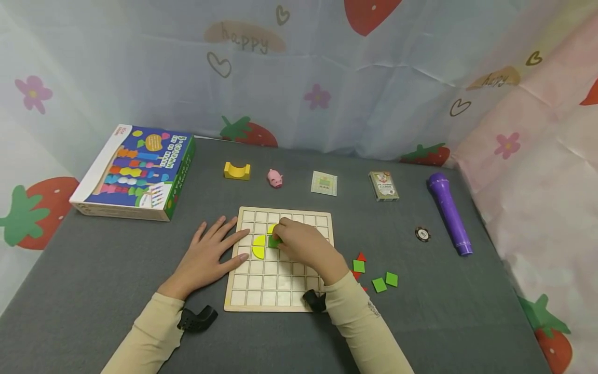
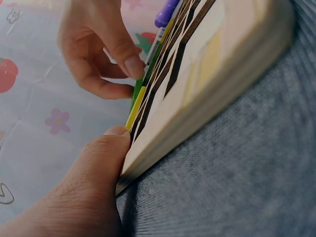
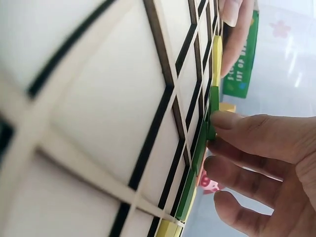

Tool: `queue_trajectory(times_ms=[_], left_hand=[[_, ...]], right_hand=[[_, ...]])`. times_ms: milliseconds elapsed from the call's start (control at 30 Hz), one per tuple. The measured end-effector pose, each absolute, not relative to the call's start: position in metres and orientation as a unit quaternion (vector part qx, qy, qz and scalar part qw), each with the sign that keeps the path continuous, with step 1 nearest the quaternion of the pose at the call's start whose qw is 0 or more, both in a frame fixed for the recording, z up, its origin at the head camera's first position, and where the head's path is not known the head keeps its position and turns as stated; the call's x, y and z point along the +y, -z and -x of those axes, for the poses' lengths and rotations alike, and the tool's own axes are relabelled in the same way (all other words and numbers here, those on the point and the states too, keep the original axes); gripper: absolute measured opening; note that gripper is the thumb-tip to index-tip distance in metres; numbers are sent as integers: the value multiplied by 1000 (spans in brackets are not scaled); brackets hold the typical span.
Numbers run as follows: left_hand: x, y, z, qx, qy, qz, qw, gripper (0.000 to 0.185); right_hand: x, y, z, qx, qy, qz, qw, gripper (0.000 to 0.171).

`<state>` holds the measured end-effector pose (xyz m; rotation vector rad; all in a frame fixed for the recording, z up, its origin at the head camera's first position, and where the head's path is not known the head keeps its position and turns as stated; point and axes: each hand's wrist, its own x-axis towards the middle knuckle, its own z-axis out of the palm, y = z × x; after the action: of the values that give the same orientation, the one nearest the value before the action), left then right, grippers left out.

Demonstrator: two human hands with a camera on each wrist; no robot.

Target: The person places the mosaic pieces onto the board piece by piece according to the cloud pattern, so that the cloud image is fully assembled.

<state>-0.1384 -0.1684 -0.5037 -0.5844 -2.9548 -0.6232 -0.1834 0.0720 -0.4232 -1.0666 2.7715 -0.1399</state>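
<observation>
Right hand (image 1: 299, 244) pinches green tile (image 1: 273, 242) onto grid board (image 1: 261, 298) mid-left, left hand (image 1: 210, 257) spread flat steadying left edge; 3 yellow pieces (image 1: 258, 247) placed, several loose tiles (image 1: 385, 281) right remain.

Soft, even light fills the scene, bright but without glare. Faint shadows sit under the hands on the gray tabletop (image 1: 420, 322). The head view bends slightly at its edges. Both wrist views are very close, with the wooden board (image 3: 74, 123) blurred up close.
</observation>
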Motion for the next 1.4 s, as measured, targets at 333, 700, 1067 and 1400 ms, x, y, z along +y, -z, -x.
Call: queue_trajectory(times_ms=[333, 700, 1067, 1400], left_hand=[[-169, 504, 139, -960, 201, 191, 32, 65], [-168, 504, 140, -961, 199, 189, 32, 65], [-168, 503, 139, -960, 204, 189, 26, 65], [-169, 506, 139, -958, 206, 195, 35, 65]], right_hand=[[68, 425, 185, 932, 37, 348, 90, 17], [65, 425, 185, 935, 24, 343, 89, 18], [67, 421, 182, 936, 18, 342, 80, 20], [132, 391, 165, 946, 100, 308, -2, 21]])
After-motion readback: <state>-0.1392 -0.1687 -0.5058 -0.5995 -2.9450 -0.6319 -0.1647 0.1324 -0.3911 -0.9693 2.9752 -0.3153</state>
